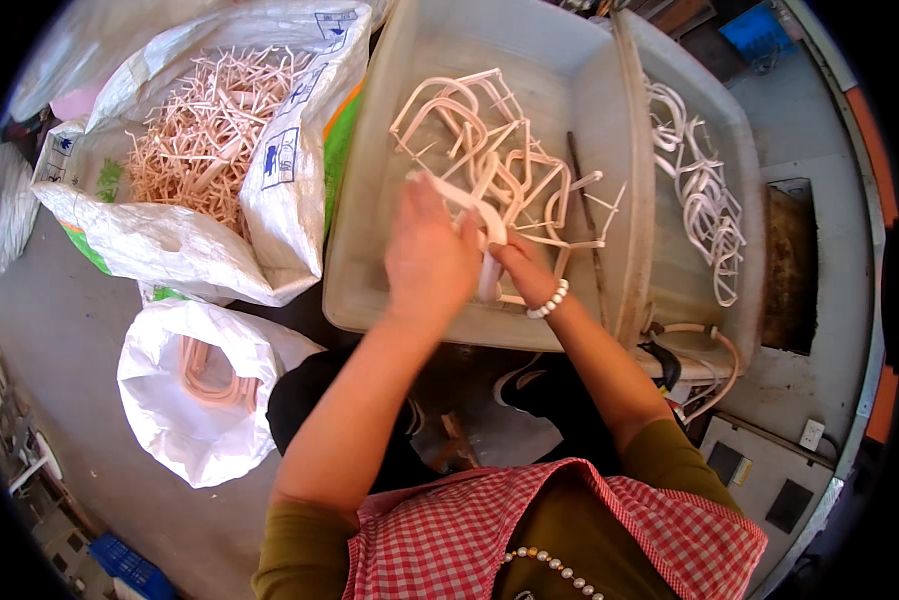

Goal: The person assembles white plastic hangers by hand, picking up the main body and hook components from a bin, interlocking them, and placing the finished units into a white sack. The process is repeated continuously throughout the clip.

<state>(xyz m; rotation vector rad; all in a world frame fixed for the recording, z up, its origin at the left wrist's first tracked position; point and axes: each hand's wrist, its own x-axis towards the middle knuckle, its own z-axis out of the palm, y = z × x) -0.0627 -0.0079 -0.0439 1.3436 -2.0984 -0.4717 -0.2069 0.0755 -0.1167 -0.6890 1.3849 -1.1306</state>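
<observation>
Over the tub, my right hand (524,272), with a white bead bracelet at its wrist, is closed on a pale pink curved plastic piece (495,228). My left hand (429,250) is on the same piece from the left, its fingers curled at the far end and its thumb near the bend. Motion smears the left fingertips. Beyond the hands lies a tangle of pink moulded plastic pieces (462,112), curved bands joined by thin sprues. They rest in a large grey plastic tub (354,270).
A woven sack (294,215) of thin pink plastic scraps (214,130) stands at far left. Nearer, a white bag (154,400) holds curved pink bands (209,375). A second tub (709,110) at right contains paler pieces (694,190). A dark rod (581,190) leans in the first tub.
</observation>
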